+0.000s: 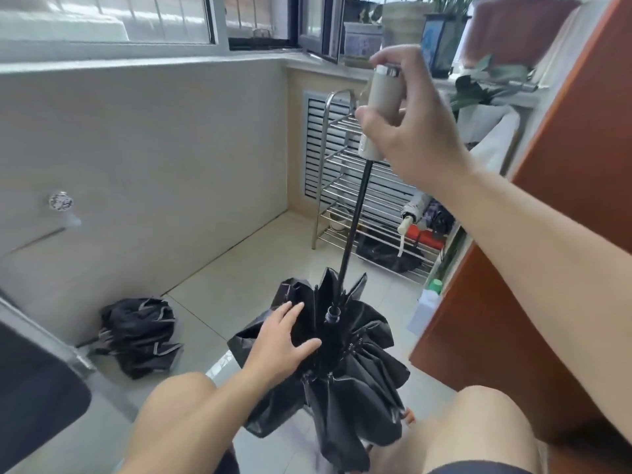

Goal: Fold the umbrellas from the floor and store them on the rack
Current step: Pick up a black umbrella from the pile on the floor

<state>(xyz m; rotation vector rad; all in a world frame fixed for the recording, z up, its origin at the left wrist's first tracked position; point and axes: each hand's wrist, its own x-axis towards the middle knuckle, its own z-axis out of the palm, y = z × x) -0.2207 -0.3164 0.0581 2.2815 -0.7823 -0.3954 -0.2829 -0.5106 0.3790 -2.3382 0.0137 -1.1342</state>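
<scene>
1. Folding is the step in hand, judged from how things lie: a black umbrella [342, 364] hangs canopy-down between the person's knees, its shaft [352, 227] drawn out long and its panels loose and ruffled.
2. Right hand [410, 121] is raised above the canopy, fingers and thumb curled round the pale handle [374, 111], holding the umbrella up by it.
3. Left hand [287, 340] lies below the right one, fingers spread and fairly straight, resting flat on the near side of the black fabric; it grips nothing.
4. Next move likely calls for pushing the handle down toward the left hand to telescope the shaft, then gathering and wrapping the panels.
5. Beyond the right hand stands the metal rack [349, 186], with folded umbrellas [424, 213] already on a lower shelf.
6. Left of the left hand, a second black umbrella [140, 333] lies crumpled on the floor [239, 268], not yet folded.
</scene>
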